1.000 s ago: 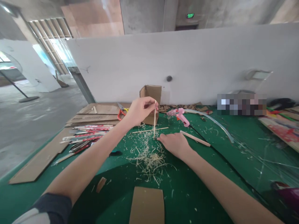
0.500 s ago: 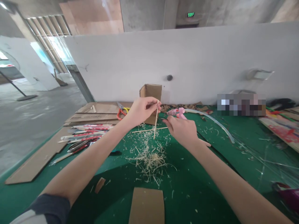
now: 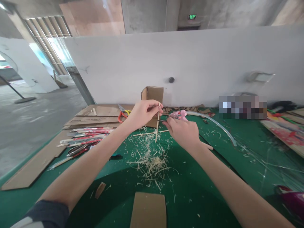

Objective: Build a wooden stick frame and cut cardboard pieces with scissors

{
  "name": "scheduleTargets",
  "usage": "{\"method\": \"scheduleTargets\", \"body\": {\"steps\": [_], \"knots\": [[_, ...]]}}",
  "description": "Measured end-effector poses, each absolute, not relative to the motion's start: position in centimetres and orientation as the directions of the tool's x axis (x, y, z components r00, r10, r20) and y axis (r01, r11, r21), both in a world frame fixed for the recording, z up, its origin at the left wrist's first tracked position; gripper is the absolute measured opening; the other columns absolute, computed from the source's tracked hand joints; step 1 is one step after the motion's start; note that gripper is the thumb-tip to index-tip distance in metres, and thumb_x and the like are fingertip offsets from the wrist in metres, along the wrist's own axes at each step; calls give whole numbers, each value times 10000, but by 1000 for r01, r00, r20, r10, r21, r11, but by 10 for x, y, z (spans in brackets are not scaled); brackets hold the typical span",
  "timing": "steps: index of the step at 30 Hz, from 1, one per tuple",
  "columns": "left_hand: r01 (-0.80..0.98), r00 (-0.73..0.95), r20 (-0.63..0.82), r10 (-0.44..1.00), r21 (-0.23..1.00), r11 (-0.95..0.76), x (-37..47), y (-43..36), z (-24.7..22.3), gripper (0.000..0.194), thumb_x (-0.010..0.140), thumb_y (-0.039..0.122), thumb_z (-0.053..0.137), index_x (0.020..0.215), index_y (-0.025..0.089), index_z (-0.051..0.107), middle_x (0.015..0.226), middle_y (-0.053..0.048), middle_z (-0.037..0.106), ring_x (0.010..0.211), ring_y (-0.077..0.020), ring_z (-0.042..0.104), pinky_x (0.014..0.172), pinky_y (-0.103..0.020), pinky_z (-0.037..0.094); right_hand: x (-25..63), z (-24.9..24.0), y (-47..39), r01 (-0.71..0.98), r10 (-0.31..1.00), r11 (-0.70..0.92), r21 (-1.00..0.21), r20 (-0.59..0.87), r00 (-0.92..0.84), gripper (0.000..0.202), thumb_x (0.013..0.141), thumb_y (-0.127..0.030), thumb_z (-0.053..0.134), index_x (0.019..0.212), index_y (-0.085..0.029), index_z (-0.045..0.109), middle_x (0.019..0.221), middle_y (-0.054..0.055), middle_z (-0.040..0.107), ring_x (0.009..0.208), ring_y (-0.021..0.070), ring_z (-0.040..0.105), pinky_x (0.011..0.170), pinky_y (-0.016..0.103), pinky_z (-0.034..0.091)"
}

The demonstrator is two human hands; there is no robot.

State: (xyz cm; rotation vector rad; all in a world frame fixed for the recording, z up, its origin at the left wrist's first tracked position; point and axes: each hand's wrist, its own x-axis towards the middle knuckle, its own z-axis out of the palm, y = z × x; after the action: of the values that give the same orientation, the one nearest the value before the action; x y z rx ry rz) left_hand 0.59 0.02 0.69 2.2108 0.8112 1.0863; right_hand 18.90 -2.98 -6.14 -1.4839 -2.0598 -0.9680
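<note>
My left hand (image 3: 146,112) pinches a thin wooden stick (image 3: 157,126) near its top; the stick hangs almost upright. My right hand (image 3: 181,129) is closed on a small tool whose thin dark blade (image 3: 161,120) points left and meets or nearly meets the stick. Most of that tool is hidden in the fingers. Another thin stick (image 3: 142,134) lies across the table behind. Pale wood shavings (image 3: 155,163) are heaped below the hands. Just beyond my right hand lies a pink glue gun (image 3: 180,114).
Orange-and-yellow-handled scissors (image 3: 122,115) and wrapped sticks (image 3: 87,136) lie left, by cardboard sheets (image 3: 30,169). A folded cardboard piece (image 3: 154,93) stands against the wall. One cardboard piece (image 3: 149,210) lies at the near edge. A clear tube (image 3: 219,126) curves to the right.
My right hand has brought the blade slightly left, up to the stick. The left hand keeps its pinch on the stick. The whole view has shifted slightly.
</note>
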Motion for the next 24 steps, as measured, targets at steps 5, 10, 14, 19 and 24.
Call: {"method": "scheduleTargets", "body": {"steps": [5, 10, 14, 19, 24], "knots": [[277, 476, 479, 737, 714, -643, 6, 2, 6, 213, 857, 271, 443, 912, 148, 607, 872, -60, 680, 799, -128, 647, 777, -254, 539, 184, -60, -33, 951, 685, 178, 254, 662, -305, 488, 971, -434, 222, 803, -206, 620, 521, 29, 587, 482, 121, 480, 516, 277, 111], [256, 471, 480, 740, 729, -635, 7, 2, 7, 207, 856, 276, 455, 896, 141, 606, 846, -58, 675, 778, -126, 651, 764, -250, 546, 182, -60, -34, 960, 719, 177, 215, 638, -275, 492, 973, -433, 205, 805, -210, 609, 512, 37, 590, 508, 144, 520, 514, 265, 105], [268, 462, 460, 758, 742, -614, 6, 1, 8, 205, 859, 273, 452, 891, 144, 608, 850, -58, 677, 788, -128, 651, 770, -254, 546, 180, -67, -37, 953, 790, 196, 233, 538, -294, 466, 967, -434, 226, 803, -193, 589, 514, 39, 598, 469, 145, 540, 501, 254, 118], [254, 458, 460, 761, 752, -608, 5, 3, 7, 204, 855, 280, 463, 894, 144, 609, 851, -62, 674, 791, -135, 656, 761, -253, 552, 177, -77, -40, 950, 856, 211, 229, 427, -292, 449, 969, -433, 212, 813, -197, 561, 562, 31, 630, 488, 172, 593, 481, 246, 142], [241, 452, 458, 765, 763, -600, 6, 3, 7, 195, 848, 290, 477, 874, 146, 606, 832, -57, 666, 775, -134, 657, 757, -252, 555, 174, -74, -41, 959, 888, 215, 185, 371, -271, 426, 968, -428, 217, 832, -210, 557, 591, 28, 640, 531, 196, 620, 472, 232, 193]]}}
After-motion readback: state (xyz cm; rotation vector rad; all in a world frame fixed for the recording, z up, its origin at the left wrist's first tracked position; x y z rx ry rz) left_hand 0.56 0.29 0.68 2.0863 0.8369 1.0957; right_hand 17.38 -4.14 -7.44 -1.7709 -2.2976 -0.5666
